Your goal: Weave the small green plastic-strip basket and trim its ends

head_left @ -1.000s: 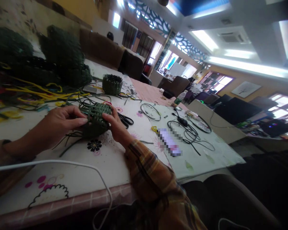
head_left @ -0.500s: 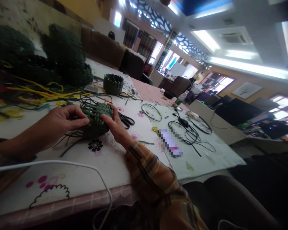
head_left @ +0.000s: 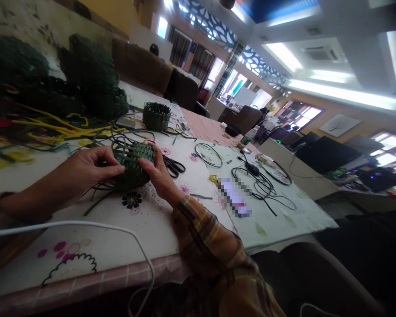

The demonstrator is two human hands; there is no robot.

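I see a half-woven green basket (head_left: 133, 164) lying on its side on the table (head_left: 158, 229), at about 10 o'clock from the frame's centre. Its flat plastic strips make a chequered weave, and loose dark ends trail out beneath it. My left hand (head_left: 87, 168) closes on its left side, thumb and fingers pinched on the weave. My right hand (head_left: 158, 172) cups the right side, fingers curled against the rim. At 12 o'clock from it stands a small round finished basket (head_left: 156, 116). Black scissors (head_left: 174, 166) lie at 3 o'clock, just beside my right hand. Yellow cords (head_left: 53, 127) sprawl at 10 o'clock. The cloth is glossy white, flower-printed.
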